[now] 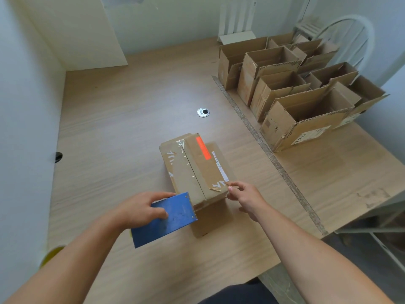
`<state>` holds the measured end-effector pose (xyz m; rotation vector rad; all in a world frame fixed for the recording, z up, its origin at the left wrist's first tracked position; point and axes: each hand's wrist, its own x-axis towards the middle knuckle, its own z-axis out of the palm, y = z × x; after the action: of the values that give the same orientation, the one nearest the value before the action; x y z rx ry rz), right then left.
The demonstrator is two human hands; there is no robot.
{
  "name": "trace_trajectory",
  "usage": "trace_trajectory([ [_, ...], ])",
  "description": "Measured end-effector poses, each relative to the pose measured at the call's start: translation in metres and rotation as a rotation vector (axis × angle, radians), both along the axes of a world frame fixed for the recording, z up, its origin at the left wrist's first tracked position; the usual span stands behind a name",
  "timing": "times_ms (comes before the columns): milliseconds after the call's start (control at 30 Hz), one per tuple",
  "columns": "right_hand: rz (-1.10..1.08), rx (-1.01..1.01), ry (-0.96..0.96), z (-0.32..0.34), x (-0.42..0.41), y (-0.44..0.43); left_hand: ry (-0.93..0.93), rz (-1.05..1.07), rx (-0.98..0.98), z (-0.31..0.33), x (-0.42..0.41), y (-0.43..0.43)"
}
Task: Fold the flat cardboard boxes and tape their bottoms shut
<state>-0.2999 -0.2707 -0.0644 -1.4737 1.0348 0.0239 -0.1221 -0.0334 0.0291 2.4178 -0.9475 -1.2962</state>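
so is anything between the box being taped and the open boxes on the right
Nothing visible blocks it. Between the box and the open boxes lies only a flat strip along the table seam. The right hand pinches the box's near corner; the left hand holds the tape dispenser.

Your left hand and right hand are bare. Your left forearm and right forearm are uncovered down to the lower edge of the view. Between them, at the very bottom, shows a patch of dark fabric, near black. Which garment it is cannot be told.
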Motion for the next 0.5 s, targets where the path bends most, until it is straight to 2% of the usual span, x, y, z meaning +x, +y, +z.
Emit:
trace_trajectory([
  [100, -0.045, 0.108, 0.041, -0.003, 0.001, 0.003, 0.004, -0.001, 0.023, -0.001, 0.005, 0.001],
  [200, -0.014, -0.124, 0.005, -0.002, 0.003, 0.002, 0.011, -0.01, 0.033, -0.001, 0.006, 0.001],
  [267, 0.0, -0.191, 0.019, 0.0, 0.005, 0.002, 0.005, -0.013, 0.035, -0.002, 0.006, 0.0],
  [500, 0.05, -0.063, 0.065, 0.013, 0.002, 0.009, -0.007, -0.03, 0.048, -0.003, 0.006, 0.0],
])
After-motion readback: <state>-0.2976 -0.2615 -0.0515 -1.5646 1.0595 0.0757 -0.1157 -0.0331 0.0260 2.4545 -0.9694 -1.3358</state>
